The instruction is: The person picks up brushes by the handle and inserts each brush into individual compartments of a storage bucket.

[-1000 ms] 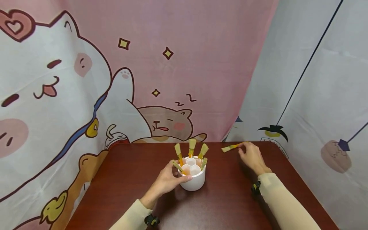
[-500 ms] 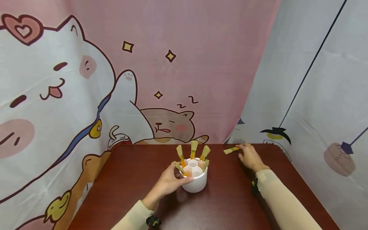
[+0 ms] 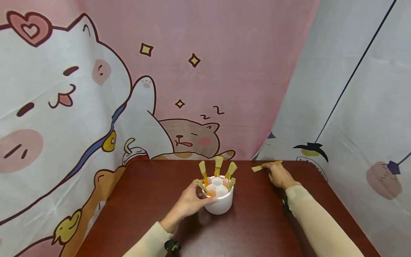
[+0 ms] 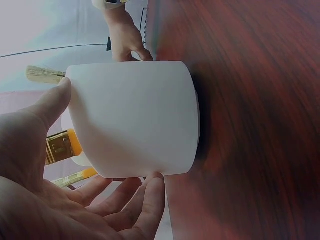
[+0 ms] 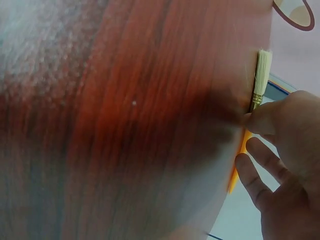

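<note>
My left hand [image 3: 189,201] grips a round white brush pot [image 3: 219,206], thumb at the rim and fingers round its side. Inside, the pot has compartments, and several flat paintbrushes [image 3: 218,164] with pale bristles and orange handles stand in it, bristles up. At the table's far right, my right hand [image 3: 280,175] pinches another paintbrush [image 3: 258,168] close to its metal ferrule. In the right wrist view that brush's orange handle [image 5: 234,177] runs along the table edge past the curled fingers; its pale bristles [image 5: 263,72] stick out beyond the thumb.
The pot stands on a dark red-brown wooden table [image 3: 144,200]. A cloth with cartoon cats [image 3: 196,139] hangs along the far edge, and a pale cloth [image 3: 353,117] hangs on the right.
My right hand has moved along the paintbrush from the handle's far end toward the bristles, and now more handle shows behind the fingers. The left hand keeps its hold on the pot.
</note>
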### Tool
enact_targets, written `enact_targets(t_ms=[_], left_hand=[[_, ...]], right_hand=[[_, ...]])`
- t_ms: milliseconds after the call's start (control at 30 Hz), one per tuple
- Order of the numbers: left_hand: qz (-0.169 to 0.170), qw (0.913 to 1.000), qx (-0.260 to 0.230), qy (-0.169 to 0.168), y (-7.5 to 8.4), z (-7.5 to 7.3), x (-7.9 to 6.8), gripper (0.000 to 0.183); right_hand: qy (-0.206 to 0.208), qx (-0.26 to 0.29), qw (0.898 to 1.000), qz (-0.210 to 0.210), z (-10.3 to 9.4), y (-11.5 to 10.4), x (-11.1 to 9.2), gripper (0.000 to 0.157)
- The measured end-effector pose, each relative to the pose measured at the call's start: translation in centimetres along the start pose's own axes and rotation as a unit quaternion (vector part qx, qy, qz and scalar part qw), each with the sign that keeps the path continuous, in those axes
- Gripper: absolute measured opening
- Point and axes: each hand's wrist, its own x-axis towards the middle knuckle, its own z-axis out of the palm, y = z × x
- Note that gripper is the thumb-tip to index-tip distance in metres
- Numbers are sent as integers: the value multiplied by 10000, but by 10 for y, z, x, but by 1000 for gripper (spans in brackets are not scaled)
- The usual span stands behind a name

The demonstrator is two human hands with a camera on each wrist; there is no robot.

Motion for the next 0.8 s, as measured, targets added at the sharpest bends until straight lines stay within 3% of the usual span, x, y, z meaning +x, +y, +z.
enact_targets(t_ms=[333, 800], left_hand=[[-65, 10000, -29, -23, 2, 0, 0, 86], [-27, 10000, -46, -33, 1, 0, 1, 87]], right_hand=[[-56, -18, 9996, 271, -1, 1, -7, 39], [-26, 270, 9989, 386, 1, 7, -9, 15]])
